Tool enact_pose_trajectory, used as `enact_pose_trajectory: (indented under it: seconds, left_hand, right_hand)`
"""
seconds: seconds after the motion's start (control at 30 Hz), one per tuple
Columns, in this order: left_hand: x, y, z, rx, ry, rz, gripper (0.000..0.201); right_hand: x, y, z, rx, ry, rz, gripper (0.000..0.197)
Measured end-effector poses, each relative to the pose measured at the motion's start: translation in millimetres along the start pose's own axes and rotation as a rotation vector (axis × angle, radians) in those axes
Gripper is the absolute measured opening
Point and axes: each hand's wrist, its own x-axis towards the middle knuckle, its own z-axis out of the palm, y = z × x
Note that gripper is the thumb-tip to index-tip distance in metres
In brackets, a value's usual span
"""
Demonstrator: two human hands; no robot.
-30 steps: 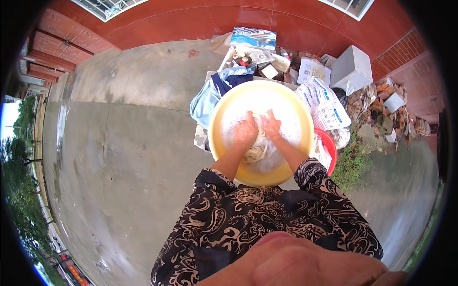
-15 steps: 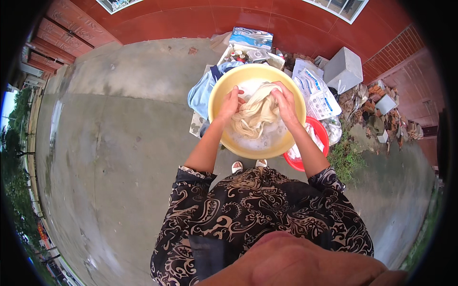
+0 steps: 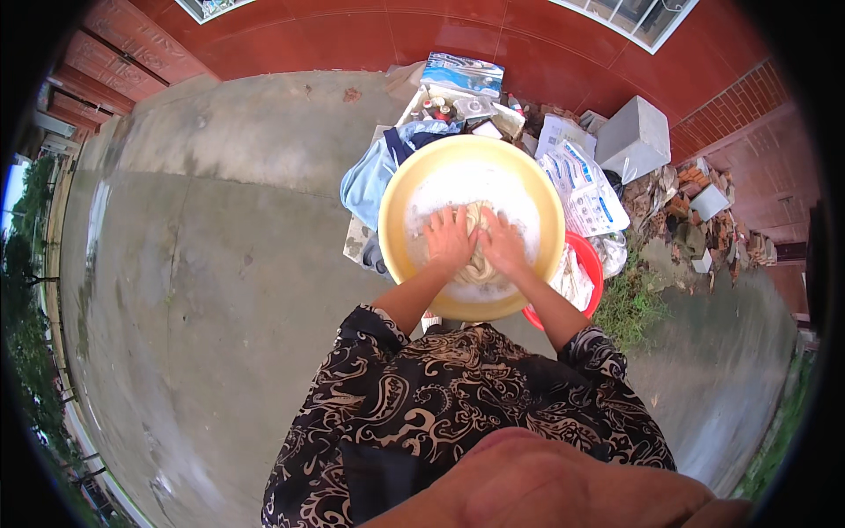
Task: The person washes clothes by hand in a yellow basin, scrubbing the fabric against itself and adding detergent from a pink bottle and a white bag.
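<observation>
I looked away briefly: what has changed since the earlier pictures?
Since half a second ago, the left hand and right hand have moved down and closer together, now spread on the cream cloth in the suds; the right seems to have loosened its hold. The red basin and blue garment stay beside the yellow basin.

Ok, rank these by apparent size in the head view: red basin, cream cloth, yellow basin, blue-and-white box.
1. Yellow basin
2. Red basin, partly hidden
Cream cloth and blue-and-white box: too close to rank; left hand and right hand partly cover the cloth.
</observation>
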Motion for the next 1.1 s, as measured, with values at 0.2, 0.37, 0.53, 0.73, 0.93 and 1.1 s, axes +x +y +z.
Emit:
enact_pose_trajectory:
  seconds: [0.2,0.37,0.53,0.73,0.93,1.1]
  left_hand:
    - [39.8,-17.7,18.9,-0.026,0.081,0.054,0.038]
    - [61.2,-12.1,14.9,-0.158,-0.034,-0.063,0.037]
    - [71.0,-14.6,14.6,-0.292,-0.044,-0.224,0.061]
    - [63.5,-44.6,-3.8,-1.14,0.039,-0.412,0.054]
    - [-7.9,-15.8,-54.7,-0.608,0.095,-0.135,0.046]
    - [-29.4,-15.4,16.8,-0.081,0.162,0.003,0.054]
  right_hand:
    - [46.5,0.9,28.6,-0.007,0.07,0.028,0.041]
    - [71.3,23.6,41.0,0.186,0.101,0.132,0.033]
    - [76.8,35.5,41.4,0.42,0.274,0.008,0.038]
    - [29.3,-1.5,1.0,0.748,0.139,-0.15,0.026]
    - [-14.3,8.9,-41.3,0.39,0.294,-0.58,0.023]
    - [-10.2,28.6,-3.2,0.075,0.038,-0.254,0.049]
